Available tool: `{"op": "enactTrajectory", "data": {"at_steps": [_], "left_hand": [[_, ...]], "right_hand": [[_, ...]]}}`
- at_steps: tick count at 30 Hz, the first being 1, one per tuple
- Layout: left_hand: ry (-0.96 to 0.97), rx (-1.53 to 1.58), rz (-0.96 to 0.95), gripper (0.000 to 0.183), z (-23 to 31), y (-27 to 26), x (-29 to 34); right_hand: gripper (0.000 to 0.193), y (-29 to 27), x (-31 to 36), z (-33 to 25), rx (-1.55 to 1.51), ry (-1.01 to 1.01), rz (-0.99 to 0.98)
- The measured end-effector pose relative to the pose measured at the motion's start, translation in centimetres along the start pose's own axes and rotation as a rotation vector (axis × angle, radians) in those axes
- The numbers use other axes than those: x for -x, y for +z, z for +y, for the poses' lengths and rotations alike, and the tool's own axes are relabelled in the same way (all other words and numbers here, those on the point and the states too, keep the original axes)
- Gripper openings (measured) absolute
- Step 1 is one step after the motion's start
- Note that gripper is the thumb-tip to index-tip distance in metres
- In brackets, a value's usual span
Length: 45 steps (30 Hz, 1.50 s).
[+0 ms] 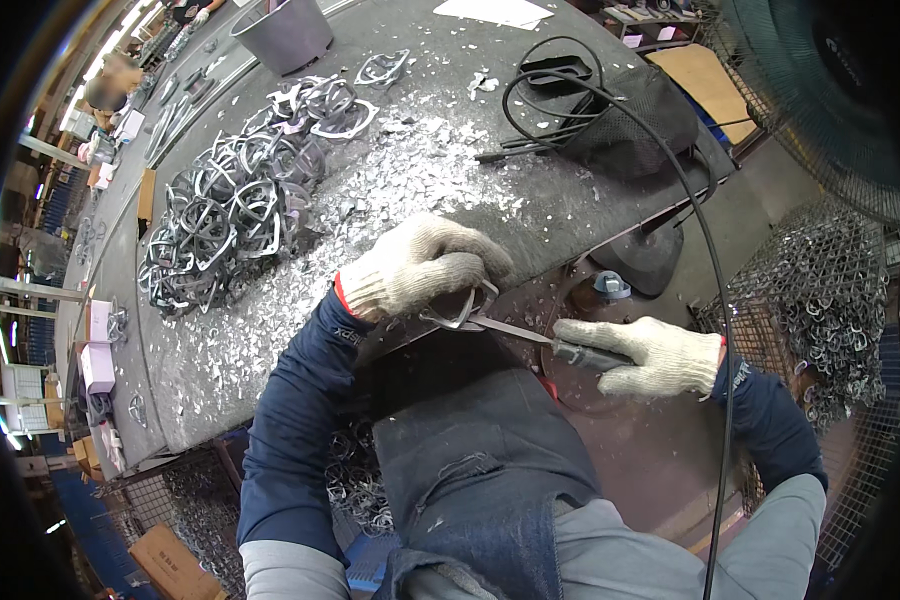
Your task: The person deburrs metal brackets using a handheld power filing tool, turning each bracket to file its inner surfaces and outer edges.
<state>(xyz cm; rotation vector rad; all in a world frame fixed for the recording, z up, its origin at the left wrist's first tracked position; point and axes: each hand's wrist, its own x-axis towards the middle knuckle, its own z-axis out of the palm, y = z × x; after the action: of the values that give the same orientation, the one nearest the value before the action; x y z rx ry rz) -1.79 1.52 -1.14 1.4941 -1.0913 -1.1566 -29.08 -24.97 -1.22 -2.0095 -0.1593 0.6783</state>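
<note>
The single wide fisheye view looked steeply down from the person's head, past the lap [470,430], onto the near edge of the surface [560,220]. It stood close: the left grip [420,268] fell near mid-picture, the right grip [660,358] farther right, with straight edges bending rimward.

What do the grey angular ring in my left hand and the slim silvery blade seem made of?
The grey angular ring is probably dull cast metal, going by its satiny sheen, though moulded plastic is possible. The slim silvery blade is likely smooth steel, given its pale metallic look.
</note>
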Motion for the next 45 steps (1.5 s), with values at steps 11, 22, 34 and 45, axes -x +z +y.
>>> {"op": "enactTrajectory", "data": {"at_steps": [11, 22, 34, 45], "left_hand": [[-0.003, -0.034, 0.13, 0.045, 0.3, 0.5, 1.1], [0.204, -1.048, 0.545, 0.066, -1.8, 4.1, 4.3], [0.296, -1.07, 0.562, 0.072, -3.7, 2.9, 3.8], [0.251, -0.998, 0.532, 0.07, -3.2, 3.1, 4.3]], "right_hand": [[0.087, 0.5, -0.2, -0.5, 0.09, 0.057, 0.041], [0.071, 1.6, -2.0, 0.4, 0.904, 0.004, 0.436], [0.07, -2.3, -1.5, -5.9, 1.068, -0.007, 0.387], [0.082, -3.4, -1.7, -9.4, 0.585, 0.126, 0.126]]}}
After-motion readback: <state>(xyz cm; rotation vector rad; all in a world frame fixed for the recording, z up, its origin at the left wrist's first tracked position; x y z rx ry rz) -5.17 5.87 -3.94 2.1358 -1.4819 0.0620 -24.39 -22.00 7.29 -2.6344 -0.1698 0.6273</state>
